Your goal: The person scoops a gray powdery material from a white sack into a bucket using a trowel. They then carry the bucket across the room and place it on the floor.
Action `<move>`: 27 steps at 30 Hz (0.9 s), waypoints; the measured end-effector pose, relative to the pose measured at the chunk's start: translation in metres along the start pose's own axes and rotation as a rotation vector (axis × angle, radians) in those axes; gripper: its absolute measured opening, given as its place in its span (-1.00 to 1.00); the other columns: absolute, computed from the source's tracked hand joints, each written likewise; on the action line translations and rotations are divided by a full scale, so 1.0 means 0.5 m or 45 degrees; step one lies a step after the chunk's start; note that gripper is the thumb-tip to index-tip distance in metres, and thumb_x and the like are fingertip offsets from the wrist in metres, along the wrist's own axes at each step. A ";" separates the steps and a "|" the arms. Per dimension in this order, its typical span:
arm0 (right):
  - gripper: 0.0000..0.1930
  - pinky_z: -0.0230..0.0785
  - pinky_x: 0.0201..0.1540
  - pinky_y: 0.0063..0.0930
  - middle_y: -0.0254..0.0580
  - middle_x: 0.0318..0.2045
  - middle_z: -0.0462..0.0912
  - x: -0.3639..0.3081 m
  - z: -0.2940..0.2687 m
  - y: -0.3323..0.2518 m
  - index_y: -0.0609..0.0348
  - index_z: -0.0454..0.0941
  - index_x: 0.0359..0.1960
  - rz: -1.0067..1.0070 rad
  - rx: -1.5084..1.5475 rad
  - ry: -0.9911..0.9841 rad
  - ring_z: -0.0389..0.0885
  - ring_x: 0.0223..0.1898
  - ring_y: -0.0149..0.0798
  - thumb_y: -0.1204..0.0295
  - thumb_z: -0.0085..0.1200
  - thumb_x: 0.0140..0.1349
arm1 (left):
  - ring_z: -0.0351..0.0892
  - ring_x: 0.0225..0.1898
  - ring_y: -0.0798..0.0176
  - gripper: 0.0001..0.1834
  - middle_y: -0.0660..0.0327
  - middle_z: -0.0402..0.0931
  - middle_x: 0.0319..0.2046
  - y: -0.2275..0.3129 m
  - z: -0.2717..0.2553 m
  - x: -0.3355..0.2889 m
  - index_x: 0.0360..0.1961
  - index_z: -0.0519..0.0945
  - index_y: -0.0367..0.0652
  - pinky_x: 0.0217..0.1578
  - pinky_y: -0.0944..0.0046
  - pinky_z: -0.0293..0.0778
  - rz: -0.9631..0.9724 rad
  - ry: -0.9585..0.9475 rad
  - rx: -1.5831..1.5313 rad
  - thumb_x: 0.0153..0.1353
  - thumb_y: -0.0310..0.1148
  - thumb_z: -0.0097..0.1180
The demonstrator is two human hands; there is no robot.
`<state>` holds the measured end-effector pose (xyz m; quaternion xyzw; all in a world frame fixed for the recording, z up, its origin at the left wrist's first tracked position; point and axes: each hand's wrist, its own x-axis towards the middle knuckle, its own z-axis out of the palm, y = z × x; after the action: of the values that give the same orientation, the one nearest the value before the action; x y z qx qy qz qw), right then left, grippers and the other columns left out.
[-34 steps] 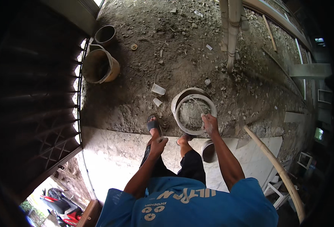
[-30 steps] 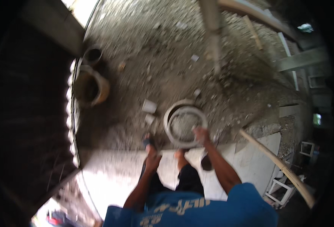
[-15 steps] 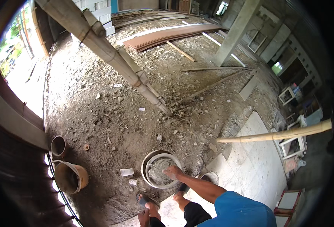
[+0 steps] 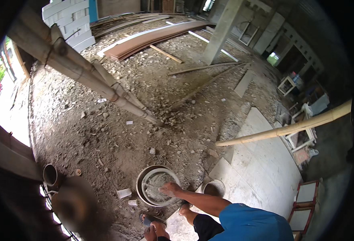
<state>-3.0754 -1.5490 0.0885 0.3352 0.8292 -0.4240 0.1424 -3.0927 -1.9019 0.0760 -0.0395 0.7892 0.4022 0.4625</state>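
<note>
Rubble and grey gravel are covering most of the ground (image 4: 145,108) of a half-built hall, with pale tiles (image 4: 261,160) lying across the lower right of the frame. Low in the centre, a round bucket (image 4: 157,185) is sitting on the rubble, holding grey mortar. The person's right hand (image 4: 170,188) is reaching over its lower right rim, fingers curled together, seemingly gripping a thin tool handle whose shape is too small to tell. The left hand (image 4: 156,229) is resting at the bottom edge near a sandalled foot (image 4: 147,219); whether its fingers are spread or closed I cannot tell. Just right of the bucket, a smaller round container (image 4: 214,188) is standing on the tile edge. 2 small white rectangular scraps (image 4: 124,193) are lying left of the bucket. Bamboo poles (image 4: 88,76) are slanting down from the upper left, another pole (image 4: 289,128) is crossing the right side, and reddish-brown sheets (image 4: 157,38) are lying at the top centre. White blocks (image 4: 68,24) are stacked in the upper left.
</note>
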 end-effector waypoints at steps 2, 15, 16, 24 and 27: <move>-0.39 0.46 -0.12 -0.04 0.15 -0.34 0.68 -0.002 0.003 -0.003 0.20 0.63 -0.35 0.015 -0.104 -0.043 0.67 -0.22 0.17 -0.21 0.02 0.30 | 0.63 -0.10 -0.05 -0.57 0.01 0.68 -0.17 -0.025 0.016 0.014 -0.10 0.69 -0.17 -0.05 0.00 0.50 0.055 0.018 0.112 0.36 -0.02 0.04; -0.48 0.31 -0.46 -0.23 -0.09 -0.73 0.35 -0.007 0.043 0.016 0.15 0.43 -0.69 -0.012 0.145 0.206 0.56 -0.57 -0.20 0.02 0.25 0.22 | 0.66 -0.05 -0.02 -0.50 -0.08 0.69 -0.08 0.006 0.034 0.018 0.03 0.67 -0.13 -0.02 -0.01 0.49 0.259 0.061 0.233 0.41 0.04 -0.04; -0.50 0.35 -0.41 -0.22 -0.06 -0.66 0.45 -0.004 0.043 0.019 0.14 0.50 -0.59 -0.026 0.058 0.201 0.59 -0.53 -0.17 -0.04 0.19 0.25 | 0.65 -0.02 -0.03 -0.49 -0.10 0.68 -0.06 0.019 0.035 0.022 0.05 0.67 -0.12 0.02 0.00 0.48 0.254 0.016 0.192 0.41 0.05 -0.05; -0.51 0.39 -0.40 -0.17 -0.10 -0.65 0.50 0.013 0.058 0.052 0.14 0.54 -0.57 0.022 0.555 0.112 0.55 -0.55 -0.21 -0.05 0.19 0.26 | 0.62 0.10 0.04 -0.62 -0.08 0.69 -0.10 0.075 0.065 0.039 -0.09 0.70 -0.32 0.18 0.12 0.44 0.202 0.119 -0.083 0.23 -0.21 0.22; -0.45 0.38 -0.42 -0.18 -0.12 -0.67 0.47 0.019 0.063 0.052 0.17 0.51 -0.60 0.021 0.176 0.172 0.43 -0.58 -0.23 -0.10 0.23 0.21 | 0.68 0.01 0.01 -0.55 -0.03 0.70 -0.10 0.105 0.073 0.038 0.00 0.67 -0.33 0.08 0.13 0.51 0.455 0.194 0.051 0.21 -0.19 0.24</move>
<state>-3.0665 -1.5593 0.0489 0.3788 0.8029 -0.4556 0.0662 -3.1011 -1.8361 0.0840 0.0799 0.8242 0.4580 0.3233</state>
